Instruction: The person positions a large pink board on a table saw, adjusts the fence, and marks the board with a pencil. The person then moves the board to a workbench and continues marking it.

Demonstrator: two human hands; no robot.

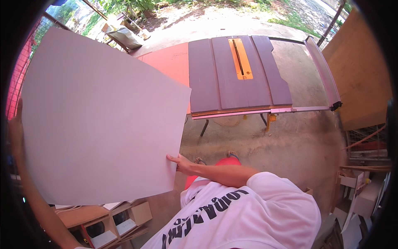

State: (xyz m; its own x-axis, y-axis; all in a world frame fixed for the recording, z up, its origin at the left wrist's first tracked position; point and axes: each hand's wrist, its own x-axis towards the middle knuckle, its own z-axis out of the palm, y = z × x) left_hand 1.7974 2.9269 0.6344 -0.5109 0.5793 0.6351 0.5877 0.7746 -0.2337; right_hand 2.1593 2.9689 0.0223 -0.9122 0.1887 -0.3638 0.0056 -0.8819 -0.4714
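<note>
A large white board (103, 120) fills the left half of the head view, held up and tilted between my two hands. My left hand (17, 118) is at its far left edge, dim near the picture's rim, with the fingers mostly hidden. On the opposite edge, low down, my right hand (179, 163) grips the board, thumb on the near face and fingers behind it. Beyond the board stands a table saw (203, 74) with a dark top and a yellow insert plate (241, 58) around the blade slot. The board hides part of the orange surface (172, 60) beside the saw.
A rail (325, 74) runs along the saw's right side. A large brown panel (358, 70) leans at the right. Below the board is a wooden shelf unit (110, 222). Several cut pieces (360, 195) stand at lower right. A pale sack (126, 37) lies at the back left.
</note>
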